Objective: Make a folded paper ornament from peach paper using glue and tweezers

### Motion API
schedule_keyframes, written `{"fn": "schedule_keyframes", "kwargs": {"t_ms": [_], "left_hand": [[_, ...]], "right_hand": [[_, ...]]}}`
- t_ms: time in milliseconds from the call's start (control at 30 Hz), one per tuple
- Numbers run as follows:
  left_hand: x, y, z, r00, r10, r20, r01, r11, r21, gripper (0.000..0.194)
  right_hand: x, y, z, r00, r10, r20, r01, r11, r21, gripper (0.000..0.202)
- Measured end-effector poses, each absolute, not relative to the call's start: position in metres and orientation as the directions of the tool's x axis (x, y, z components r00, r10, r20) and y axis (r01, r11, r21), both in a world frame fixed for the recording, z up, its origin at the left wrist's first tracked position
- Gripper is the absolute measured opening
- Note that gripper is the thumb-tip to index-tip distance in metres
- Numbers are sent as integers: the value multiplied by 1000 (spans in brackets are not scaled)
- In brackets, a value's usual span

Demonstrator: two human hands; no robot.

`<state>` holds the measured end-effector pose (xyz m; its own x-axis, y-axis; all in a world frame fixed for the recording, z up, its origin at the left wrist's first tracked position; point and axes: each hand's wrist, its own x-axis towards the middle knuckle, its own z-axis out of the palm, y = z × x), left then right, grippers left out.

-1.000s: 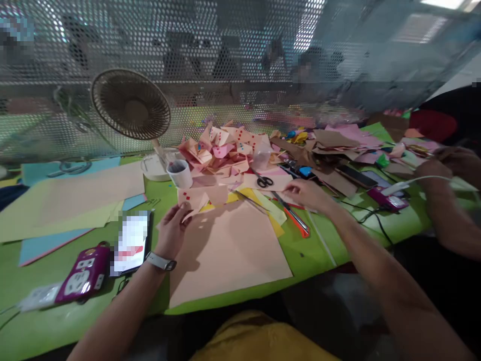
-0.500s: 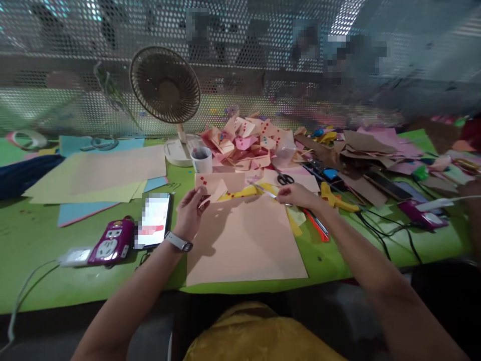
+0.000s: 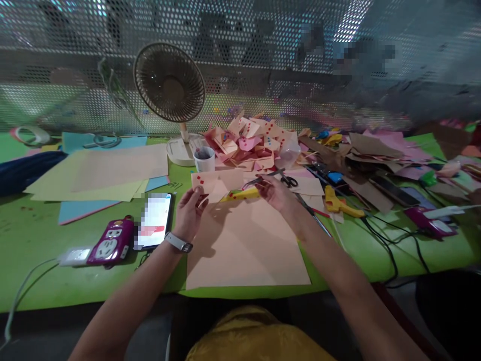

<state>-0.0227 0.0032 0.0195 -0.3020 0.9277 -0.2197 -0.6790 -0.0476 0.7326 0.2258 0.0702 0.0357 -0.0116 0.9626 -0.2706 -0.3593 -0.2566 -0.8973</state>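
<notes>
Peach sheet [image 3: 248,245] lies flat on the green table in front of me. Over its far left corner, my left hand [image 3: 191,208] pinches a folded peach paper piece [image 3: 218,183] with red diamond marks. To the right, my right hand [image 3: 276,193] is raised over the sheet's far edge, fingers curled around a thin metal tool [image 3: 251,182], mostly hidden; its kind is unclear. Beneath the hands runs a yellow strip [image 3: 244,193] with red spots. Black-handled scissors [image 3: 289,181] rest just beyond my right hand.
A pile of folded papers [image 3: 251,140] stands behind a white cup [image 3: 204,159] and a fan [image 3: 171,85]. Left are a phone [image 3: 155,220] and a purple power socket [image 3: 110,243]. A yellow glue gun [image 3: 343,203] with black cables lies right, near stacked cardboard [image 3: 370,148].
My right hand has moved left, nearer the folded paper, and its fingers have turned upward. My left hand stays almost in place, with the paper tilted slightly. The view has shifted a little.
</notes>
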Motion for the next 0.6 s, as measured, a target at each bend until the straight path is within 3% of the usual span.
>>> {"fn": "schedule_keyframes", "kwargs": {"t_ms": [233, 400, 600], "left_hand": [[-26, 7, 22, -343, 906, -248, -711, -78, 699, 29], [-26, 8, 19, -332, 908, -254, -702, -58, 710, 27], [-25, 9, 17, -331, 908, -255, -686, -46, 726, 27]], "right_hand": [[205, 76, 6, 100, 941, -324, -350, -272, -896, 8], [199, 73, -3, 175, 951, -256, -179, -225, -958, 16], [194, 71, -9, 119, 973, -198, -43, -194, -980, 17]]}}
